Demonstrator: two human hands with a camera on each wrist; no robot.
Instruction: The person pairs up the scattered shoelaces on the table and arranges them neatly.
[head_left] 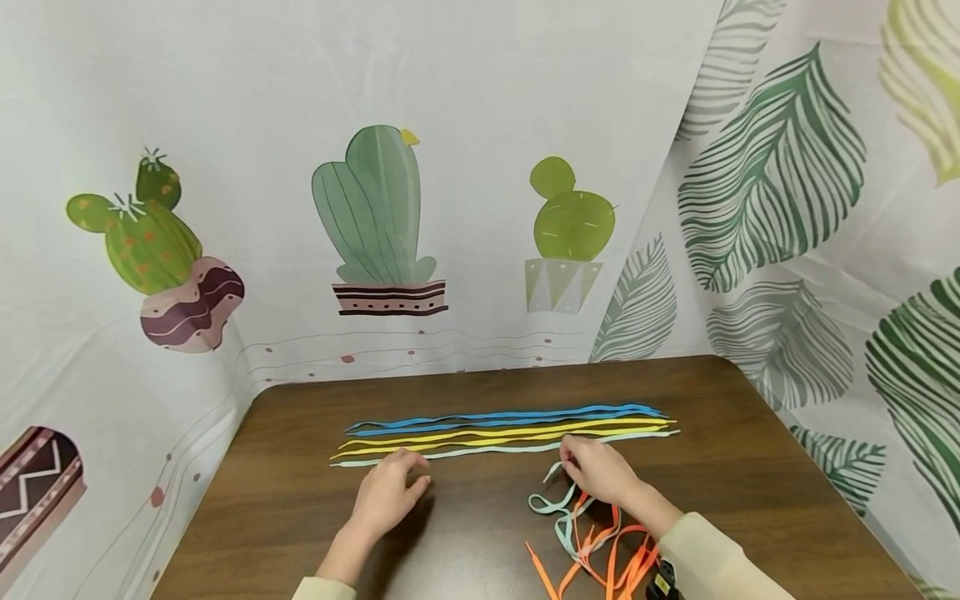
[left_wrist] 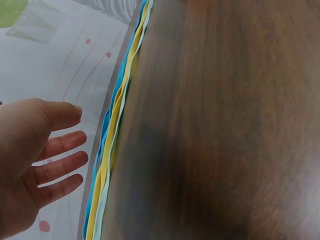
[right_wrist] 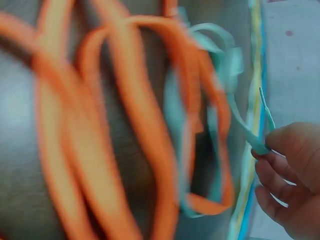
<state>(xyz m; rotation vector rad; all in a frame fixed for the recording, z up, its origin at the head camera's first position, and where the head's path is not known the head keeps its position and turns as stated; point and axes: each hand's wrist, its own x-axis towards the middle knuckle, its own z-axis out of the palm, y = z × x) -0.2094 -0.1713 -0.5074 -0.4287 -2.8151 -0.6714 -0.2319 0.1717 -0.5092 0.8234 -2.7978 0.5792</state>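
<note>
Blue shoelaces, yellow shoelaces and one mint shoelace lie stretched side by side across the table. My right hand pinches a second mint shoelace near one end, between thumb and fingers; a short tip sticks up past the thumb. The rest of that lace runs down into a tangle with orange shoelaces beneath my right forearm. Close to the left part of the row, my left hand hovers with relaxed, parted fingers, and nothing is in it in the left wrist view.
The brown wooden table ends at a printed cloth backdrop with cacti and leaves. A small black device sits at my right wrist, beside the orange laces.
</note>
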